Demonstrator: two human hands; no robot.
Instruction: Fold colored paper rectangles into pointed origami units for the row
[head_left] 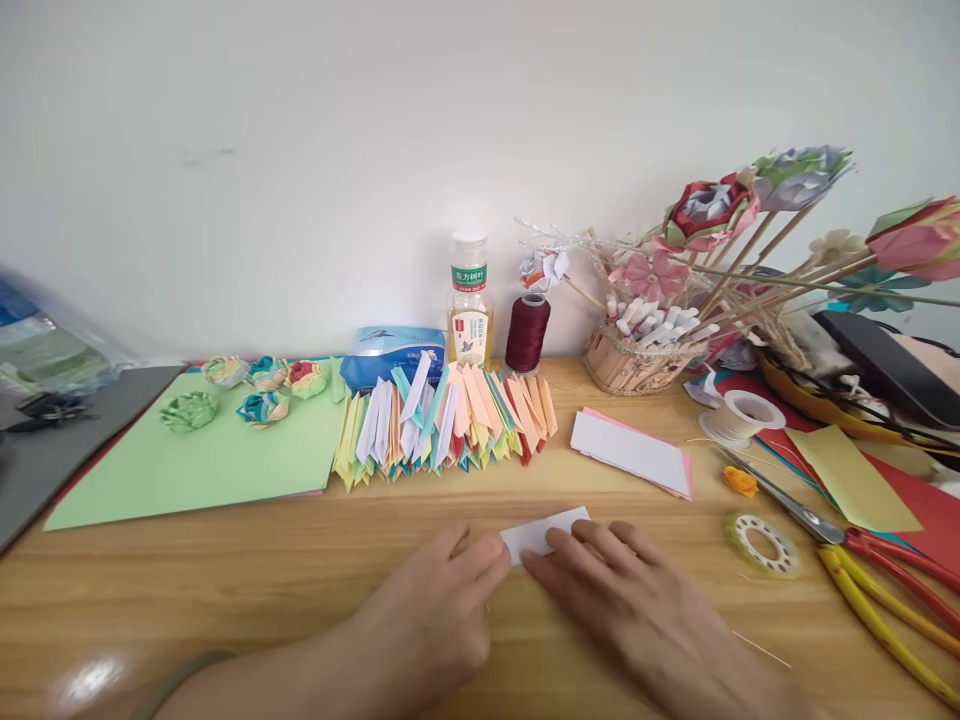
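A narrow white paper strip (546, 528) lies on the wooden table in front of me. My left hand (446, 605) is closed with its bent fingers on the strip's left end. Across the right part, my right hand (626, 590) presses its thumb and curled fingers onto the same paper. Part of the strip is hidden under the fingers. Beyond the hands stands a long row of folded paper pieces (450, 415) in several colours. A small stack of white and pink paper strips (630, 452) rests to the right of that row.
Folded paper flowers (189, 411) sit on green sheets (247, 460) at left. A bottle (470, 310), purple thread spool (527, 333) and basket (630, 365) of paper flowers stand along the wall. Scissors (825, 525), yellow-handled pliers (877, 610) and a tape roll (763, 545) lie at right.
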